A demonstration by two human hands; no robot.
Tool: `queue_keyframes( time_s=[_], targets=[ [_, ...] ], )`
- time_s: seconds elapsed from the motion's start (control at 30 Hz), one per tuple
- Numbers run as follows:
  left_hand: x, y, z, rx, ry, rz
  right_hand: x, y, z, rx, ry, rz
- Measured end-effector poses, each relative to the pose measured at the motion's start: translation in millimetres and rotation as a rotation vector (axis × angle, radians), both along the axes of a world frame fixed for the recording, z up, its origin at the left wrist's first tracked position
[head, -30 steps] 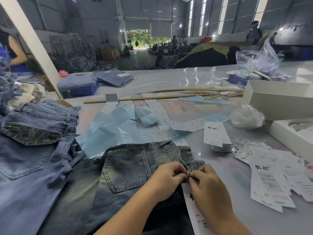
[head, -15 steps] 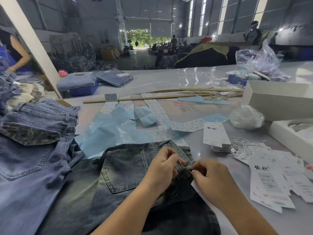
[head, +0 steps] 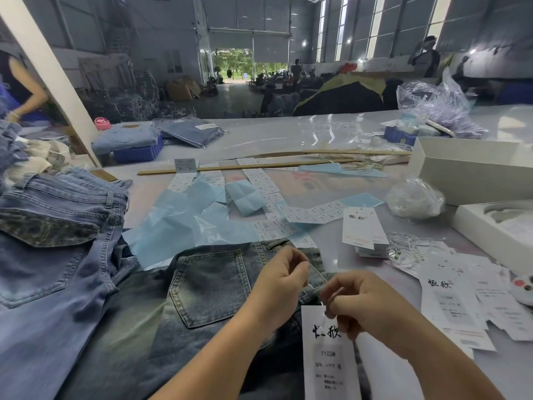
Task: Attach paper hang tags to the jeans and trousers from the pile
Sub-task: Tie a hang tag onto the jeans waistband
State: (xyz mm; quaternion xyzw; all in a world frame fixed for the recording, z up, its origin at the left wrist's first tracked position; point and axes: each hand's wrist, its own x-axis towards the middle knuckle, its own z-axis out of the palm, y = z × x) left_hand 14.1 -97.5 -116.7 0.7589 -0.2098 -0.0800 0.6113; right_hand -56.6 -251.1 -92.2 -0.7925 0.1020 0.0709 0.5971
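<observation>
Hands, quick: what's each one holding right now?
Left hand: pinching the thin string.
Right hand: pinching the string at the hang tag.

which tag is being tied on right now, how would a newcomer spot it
Start at the dark washed jeans lying nearest the camera. Beside their back pocket, the right hand pinches a white hang tag; unlike the loose tags scattered farther right, it lies on denim.

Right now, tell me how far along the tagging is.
Done: nothing here shows as finished. In hand: both hands, left and right, pinch the thin string that ties a white tag to the dark jeans at the waistband; it does not look fastened yet. Left: the lighter jeans piled beside them, with spare tags waiting.
</observation>
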Motion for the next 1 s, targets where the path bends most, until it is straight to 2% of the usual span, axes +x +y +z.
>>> queue_keyframes(
  time_s=[0.33,0.57,0.63,1.0],
  targets=[
    [-1.6,1.4,-14.8,0.186,-0.037,-0.062,2.3,-5.7,-28.1,-0.219,-0.084,0.015],
    [-0.8,0.5,-18.7,0.222,-0.036,-0.049,-2.4,-0.7,-38.6,-0.612,-0.362,0.174],
    [-0.9,0.6,-19.5,0.224,-0.038,-0.042,-0.7,0.7,-43.5,-0.668,-0.400,0.194],
    [-5.1,2.5,-17.1,0.205,0.001,-0.012,-6.7,9.2,-55.5,-0.882,-0.580,0.091]
  ],
)
